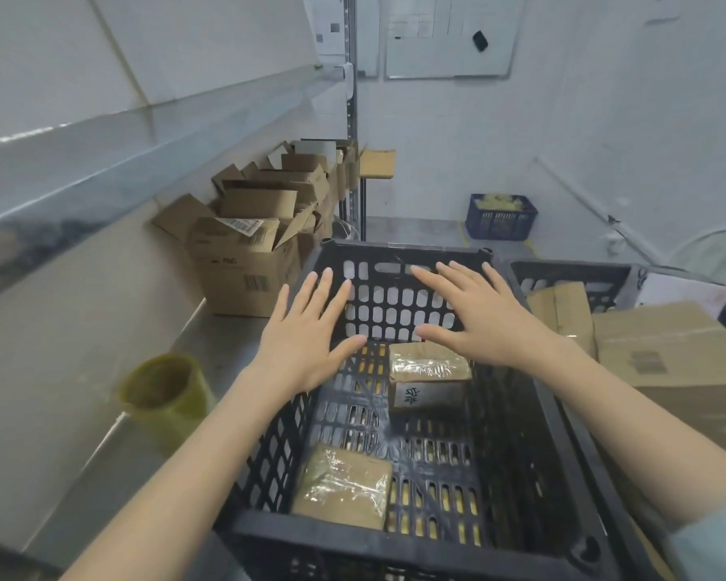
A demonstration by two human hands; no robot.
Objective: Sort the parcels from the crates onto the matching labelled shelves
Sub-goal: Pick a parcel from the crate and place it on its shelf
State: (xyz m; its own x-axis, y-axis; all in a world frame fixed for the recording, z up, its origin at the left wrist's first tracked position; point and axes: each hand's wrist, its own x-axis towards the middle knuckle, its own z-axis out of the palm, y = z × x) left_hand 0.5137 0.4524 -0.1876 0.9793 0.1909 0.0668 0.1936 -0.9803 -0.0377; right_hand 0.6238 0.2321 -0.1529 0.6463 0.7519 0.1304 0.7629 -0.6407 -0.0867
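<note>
A black slotted plastic crate stands right in front of me. Two small taped cardboard parcels lie on its floor: one with a handwritten white label near the far wall, and a flatter one at the near left corner. My left hand hovers over the crate's left rim with fingers spread flat. My right hand hangs palm down above the far parcel, fingers straight. Neither hand holds anything.
A second black crate on the right holds larger cardboard boxes. Metal shelves run along the left, with open cartons and a roll of yellow tape on the lower one. A blue crate sits by the far wall.
</note>
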